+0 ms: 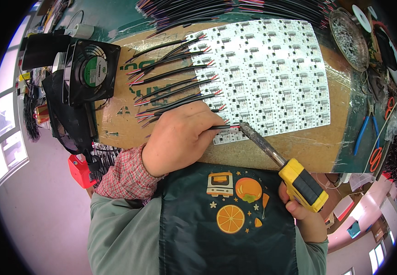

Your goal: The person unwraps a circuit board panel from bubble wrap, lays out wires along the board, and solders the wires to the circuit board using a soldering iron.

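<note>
My left hand (182, 133) is closed, pinching a thin black cable (222, 127) between thumb and fingertips. The cable's far end lies over the lowest row of a white sheet of small circuit boards (271, 50). In my right hand (294, 206) is a soldering iron (304, 184) with a yellow and black handle. Its dark tip meets the cable's end on the board; whether the two touch is too small to tell. Several black cables (166, 87) with coloured wire ends stick out from the sheet's left edge, above my left hand.
A brown board (294, 153) lies under the sheet. Left of it stands a black fan (92, 71). Bundled black cables (189, 11) lie at the back. On the right are a round dish (348, 39) of shiny bits, blue-handled pliers (363, 133) and orange-handled scissors (375, 159).
</note>
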A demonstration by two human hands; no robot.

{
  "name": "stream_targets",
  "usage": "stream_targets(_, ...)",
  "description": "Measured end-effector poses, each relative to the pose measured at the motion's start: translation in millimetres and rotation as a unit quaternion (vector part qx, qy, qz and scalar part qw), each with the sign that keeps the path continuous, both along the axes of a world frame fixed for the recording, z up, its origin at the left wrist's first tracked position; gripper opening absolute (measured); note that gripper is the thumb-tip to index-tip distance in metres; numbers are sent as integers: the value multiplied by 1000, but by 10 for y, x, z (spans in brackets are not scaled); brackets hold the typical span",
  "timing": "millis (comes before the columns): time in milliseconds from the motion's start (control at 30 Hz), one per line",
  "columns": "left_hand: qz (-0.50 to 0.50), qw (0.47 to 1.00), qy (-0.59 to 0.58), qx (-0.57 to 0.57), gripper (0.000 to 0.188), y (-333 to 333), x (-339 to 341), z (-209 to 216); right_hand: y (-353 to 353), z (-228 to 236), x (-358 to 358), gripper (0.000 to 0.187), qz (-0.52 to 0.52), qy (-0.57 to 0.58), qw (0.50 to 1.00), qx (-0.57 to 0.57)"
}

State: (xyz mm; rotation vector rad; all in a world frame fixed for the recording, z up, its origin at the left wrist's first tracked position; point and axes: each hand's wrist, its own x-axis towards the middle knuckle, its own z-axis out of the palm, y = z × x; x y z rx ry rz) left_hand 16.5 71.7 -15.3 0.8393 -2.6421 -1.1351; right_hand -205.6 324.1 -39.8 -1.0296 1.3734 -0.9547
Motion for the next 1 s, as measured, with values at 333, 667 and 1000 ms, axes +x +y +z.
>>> stream_targets(333,-49,999,-1,-8,18,0,4,25,23,-2,-14,37,-10,-12,1000,6)
stream_targets(667,4,992,87,-86,33,141,175,262,21,32,-8,35,-41,-38,998,-4)
stream_targets(1000,-58,994,36,-82,29,276,191,11,16,77,-87,37,18,-2,1000,-8)
